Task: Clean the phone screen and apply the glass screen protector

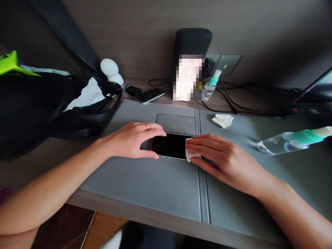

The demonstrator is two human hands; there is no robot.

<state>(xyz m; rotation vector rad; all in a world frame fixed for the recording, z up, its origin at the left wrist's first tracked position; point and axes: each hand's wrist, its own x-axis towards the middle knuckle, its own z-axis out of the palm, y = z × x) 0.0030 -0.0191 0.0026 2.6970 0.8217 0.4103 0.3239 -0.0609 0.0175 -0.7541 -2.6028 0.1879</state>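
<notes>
A smartphone [169,145] with a dark screen lies flat, long side across, on the grey desk mat [145,186]. At its left end, my left hand [132,140] steadies it, thumb on the near edge and fingers on the far edge. A folded white tissue [190,152] is pressed against the right part of the screen under the fingers of my right hand [223,155]. That hand and the tissue hide the phone's right end.
On the right, a clear spray bottle [277,143] lies near a crumpled tissue [223,120]. Behind stand a smaller spray bottle [210,89] and a black upright case [193,39], among cables. A black bag [31,107], white round-headed device [109,67] and dark flat device [150,95] are left.
</notes>
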